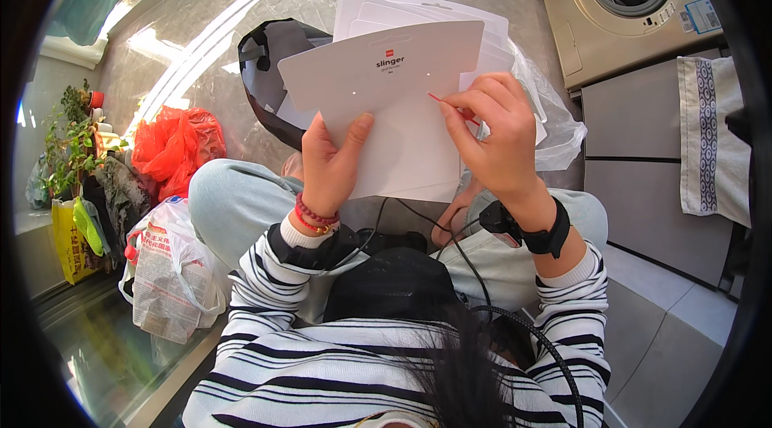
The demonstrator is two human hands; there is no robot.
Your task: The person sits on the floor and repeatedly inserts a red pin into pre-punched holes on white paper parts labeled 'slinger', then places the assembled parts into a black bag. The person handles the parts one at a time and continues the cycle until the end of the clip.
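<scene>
A white cardboard hang card (402, 130) with two small punched holes is held up in front of me. My left hand (333, 156) grips its left edge, thumb on the front and the other fingers behind. My right hand (492, 124) pinches a thin red cord (435, 96) between thumb and fingertips. The cord's tip lies over the card's right side, a little below the right hole. More of the red strand shows beneath my fingers. Behind the held card is a stack of similar white cards (354, 16), partly hidden by it.
A black bag (257, 98) gapes behind the card on the left; a clear plastic bag (563, 138) lies right. Red (178, 146) and white (173, 283) plastic bags and potted plants (71, 138) line the left side. A washing machine (555, 18) stands far right. Black cables (462, 247) cross my lap.
</scene>
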